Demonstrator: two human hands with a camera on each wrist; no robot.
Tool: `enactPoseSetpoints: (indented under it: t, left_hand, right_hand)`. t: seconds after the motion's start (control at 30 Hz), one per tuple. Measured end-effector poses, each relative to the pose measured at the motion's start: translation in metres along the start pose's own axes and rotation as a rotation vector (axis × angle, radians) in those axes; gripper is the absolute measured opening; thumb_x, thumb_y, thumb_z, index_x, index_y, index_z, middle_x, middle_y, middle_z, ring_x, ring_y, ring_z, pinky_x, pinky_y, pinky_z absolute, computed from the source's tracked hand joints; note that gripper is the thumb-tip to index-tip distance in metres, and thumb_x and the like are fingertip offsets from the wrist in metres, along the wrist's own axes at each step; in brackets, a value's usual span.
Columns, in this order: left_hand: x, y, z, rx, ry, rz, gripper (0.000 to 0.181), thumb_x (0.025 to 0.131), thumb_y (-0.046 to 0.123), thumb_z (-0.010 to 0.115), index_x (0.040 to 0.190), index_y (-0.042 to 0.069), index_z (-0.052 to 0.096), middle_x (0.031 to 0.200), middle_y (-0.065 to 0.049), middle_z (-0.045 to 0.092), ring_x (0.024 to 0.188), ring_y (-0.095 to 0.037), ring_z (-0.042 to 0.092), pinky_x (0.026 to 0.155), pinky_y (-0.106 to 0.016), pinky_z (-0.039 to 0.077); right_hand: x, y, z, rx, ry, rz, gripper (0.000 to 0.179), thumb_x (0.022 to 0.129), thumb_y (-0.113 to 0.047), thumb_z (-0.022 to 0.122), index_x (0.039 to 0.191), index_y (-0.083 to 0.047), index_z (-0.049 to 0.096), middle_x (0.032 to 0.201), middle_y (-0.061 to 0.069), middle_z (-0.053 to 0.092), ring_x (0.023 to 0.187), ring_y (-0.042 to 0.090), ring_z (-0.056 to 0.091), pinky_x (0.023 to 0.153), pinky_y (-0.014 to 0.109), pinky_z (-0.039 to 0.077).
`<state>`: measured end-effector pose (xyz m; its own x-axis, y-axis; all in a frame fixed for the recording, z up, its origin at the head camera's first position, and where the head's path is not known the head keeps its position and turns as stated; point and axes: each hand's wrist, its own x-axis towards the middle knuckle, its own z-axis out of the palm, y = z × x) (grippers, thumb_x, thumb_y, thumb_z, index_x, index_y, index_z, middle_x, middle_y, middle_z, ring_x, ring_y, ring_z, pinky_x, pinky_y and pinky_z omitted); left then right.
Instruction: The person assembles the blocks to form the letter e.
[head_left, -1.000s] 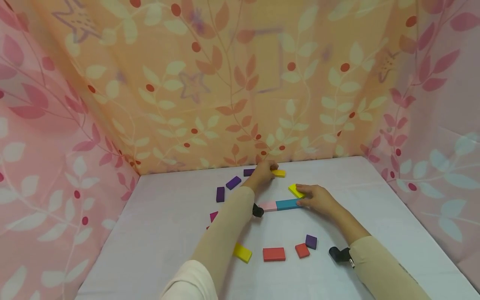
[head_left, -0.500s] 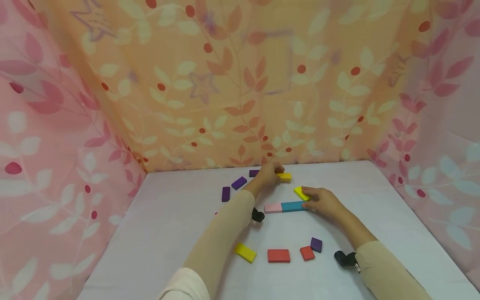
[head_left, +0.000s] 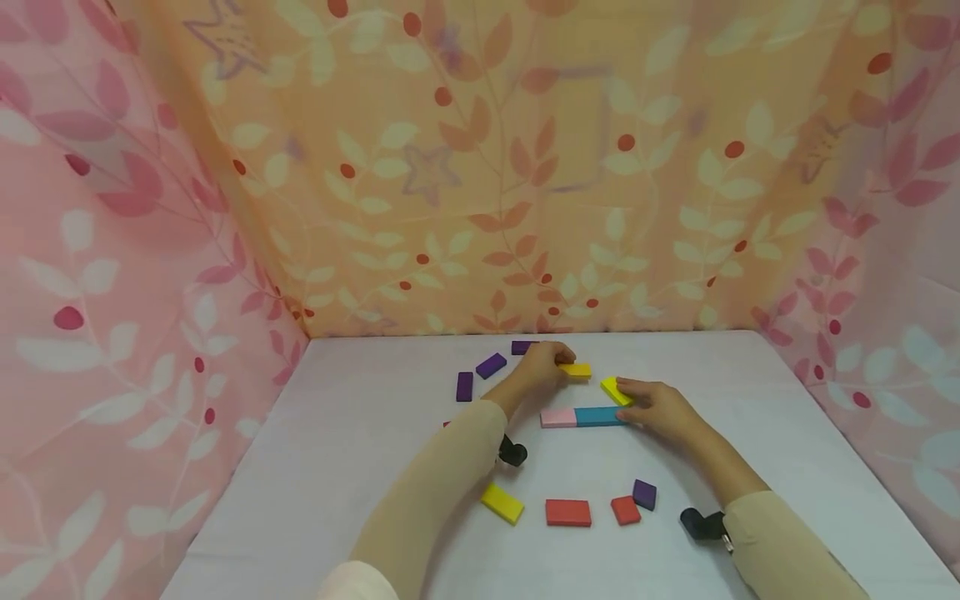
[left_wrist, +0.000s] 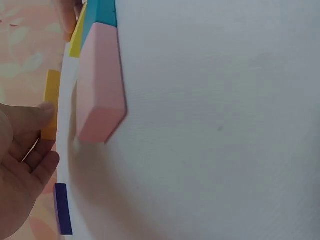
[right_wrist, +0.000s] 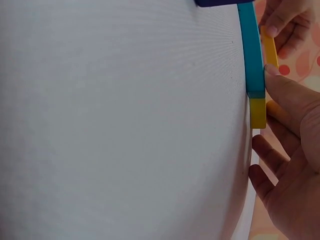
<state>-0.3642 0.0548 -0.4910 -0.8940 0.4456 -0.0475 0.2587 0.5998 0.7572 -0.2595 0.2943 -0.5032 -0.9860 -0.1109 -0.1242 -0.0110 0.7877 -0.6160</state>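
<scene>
Toward the back of the table, my left hand pinches an orange-yellow block between thumb and fingers. In the left wrist view, the thumb lies on that block's face. My right hand holds a bright yellow block, index finger along its far side and thumb by its near end. The thumb is also close to the right end of a blue block; whether it touches cannot be told. A pink block lies end to end with the blue one.
Purple blocks curve along the back left. Nearer lie a yellow block, a red block, a small red block and a small purple block. My left sleeve partly hides a magenta block. Patterned cloth walls enclose the table.
The head view has shifted, so everything sits farther right in it. My left hand has drawn the orange-yellow block slightly nearer, away from the back edge. The right hand keeps its place at the yellow block.
</scene>
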Motion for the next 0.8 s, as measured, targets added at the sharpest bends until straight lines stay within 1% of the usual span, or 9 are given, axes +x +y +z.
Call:
enactPoseSetpoints:
  t: [0.07,0.2,0.37,0.47,0.67,0.8]
  left_hand:
    - [-0.001,-0.002,0.005,-0.028,-0.011,-0.008,0.032,0.092,0.003,0.074,0.121,0.015,0.07,0.111,0.006,0.069,0.1,-0.012,0.061,0.102,-0.029,0.053]
    - [-0.001,-0.004,0.011,-0.051,-0.02,0.0,0.032,0.092,0.004,0.075,0.122,0.012,0.07,0.11,0.006,0.069,0.1,-0.01,0.061,0.101,-0.029,0.053]
    - [0.001,-0.002,0.015,-0.043,0.004,0.015,0.032,0.091,0.003,0.075,0.122,0.012,0.071,0.109,0.007,0.069,0.099,-0.01,0.061,0.099,-0.028,0.054]
    - [0.002,0.001,0.016,-0.05,0.007,0.001,0.032,0.091,0.003,0.076,0.122,0.013,0.071,0.11,0.007,0.069,0.099,-0.011,0.06,0.099,-0.028,0.053]
    - [0.002,0.006,0.016,-0.056,0.004,-0.027,0.032,0.092,0.003,0.075,0.122,0.015,0.071,0.112,0.005,0.068,0.101,-0.012,0.059,0.102,-0.03,0.052]
    - [0.003,0.009,0.014,-0.094,-0.006,-0.066,0.032,0.093,0.001,0.072,0.122,0.016,0.071,0.112,0.006,0.067,0.103,-0.012,0.059,0.104,-0.031,0.052]
  right_hand:
    - [0.0,0.002,0.0,-0.002,0.0,0.009,0.071,0.091,-0.043,0.077,0.151,-0.016,0.052,0.16,0.009,0.045,0.15,0.045,0.03,0.115,0.07,0.027]
    - [0.0,0.003,0.0,0.0,-0.003,0.021,0.072,0.09,-0.043,0.077,0.152,-0.016,0.051,0.16,0.009,0.044,0.15,0.046,0.028,0.114,0.07,0.026]
    - [0.0,0.004,-0.001,0.012,-0.001,0.008,0.073,0.09,-0.044,0.077,0.152,-0.015,0.051,0.161,0.009,0.043,0.15,0.046,0.028,0.115,0.07,0.025]
    - [-0.001,0.004,-0.001,0.021,0.0,0.009,0.071,0.091,-0.043,0.077,0.152,-0.016,0.051,0.16,0.007,0.044,0.15,0.045,0.029,0.116,0.07,0.024]
    - [-0.001,0.002,0.0,0.011,-0.004,-0.016,0.071,0.092,-0.043,0.076,0.151,-0.014,0.051,0.16,0.01,0.044,0.149,0.046,0.029,0.115,0.07,0.025]
    - [-0.001,0.001,0.0,0.015,-0.005,-0.023,0.071,0.091,-0.042,0.076,0.151,-0.014,0.052,0.16,0.009,0.044,0.15,0.046,0.03,0.115,0.07,0.025]
